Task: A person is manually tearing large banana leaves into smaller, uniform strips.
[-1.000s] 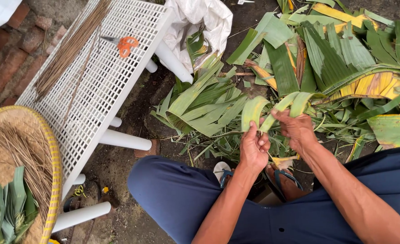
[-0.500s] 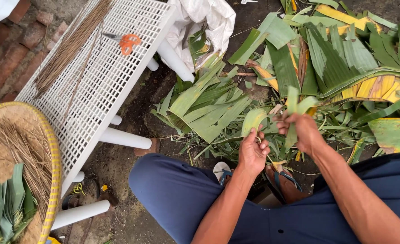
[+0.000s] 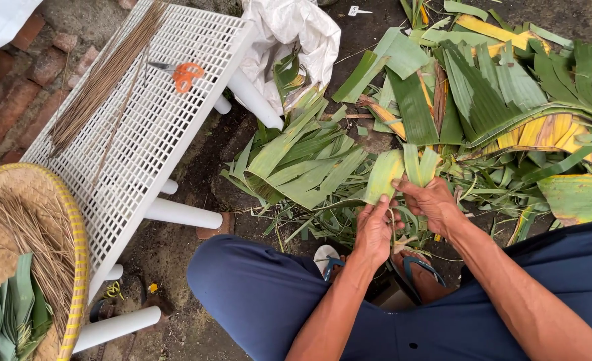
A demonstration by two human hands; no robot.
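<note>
My left hand [image 3: 376, 230] and my right hand [image 3: 433, 200] are close together in front of my knees, both gripping a strip of green banana leaf [image 3: 403, 170]. The leaf strip stands up from my fingers and splits into a few narrow bands at its top. Just beyond my hands lies a heap of cut leaf strips [image 3: 302, 164] on the dirt ground. Larger banana leaves [image 3: 496, 93], some yellowed, are spread behind them to the right.
A white perforated bench [image 3: 142, 127] on the left carries orange-handled scissors [image 3: 182, 73] and a bundle of thin brown sticks [image 3: 102, 80]. A woven basket [image 3: 35, 254] at lower left holds sticks and folded leaves. A white sack [image 3: 296, 33] lies behind the bench.
My right hand went out to the leaf pile and came back beside my left hand. The leaf strip now stands upright in both hands.
</note>
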